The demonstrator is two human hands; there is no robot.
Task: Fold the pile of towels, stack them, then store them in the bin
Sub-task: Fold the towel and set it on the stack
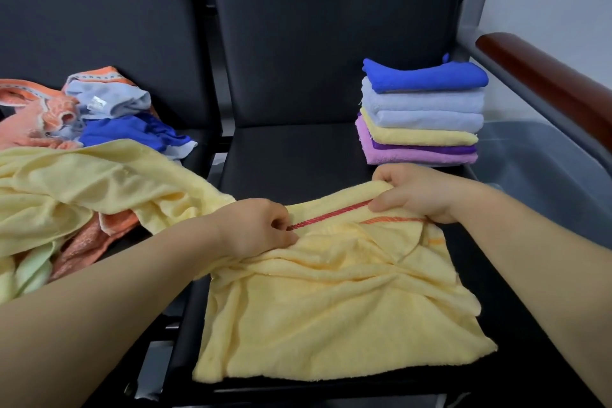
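Head view. Logged yellow towel (331,308) lying rumpled on black seat (291,159), near part spread flat to seat front, far edge with red stripe (328,217) raised and taut between both hands. Noted left hand (261,225) with fingers curled, thumb and fingertips pinching striped edge at its left end. Noted right hand (417,192) likewise curled, gripping same edge at right end, cloth bunched under fingers. Recorded folded stack (420,116) at back right of same seat, just beyond right hand: blue on top, then two pale blue, yellow, purple, pink at bottom. Recorded unfolded pile (99,116) on neighbouring seat to left: orange, pale blue, blue, green at near left. Saw more pale yellow cloth reaching up to left hand; cannot tell whether same towel. Spotted brown armrest (546,83) at far right.
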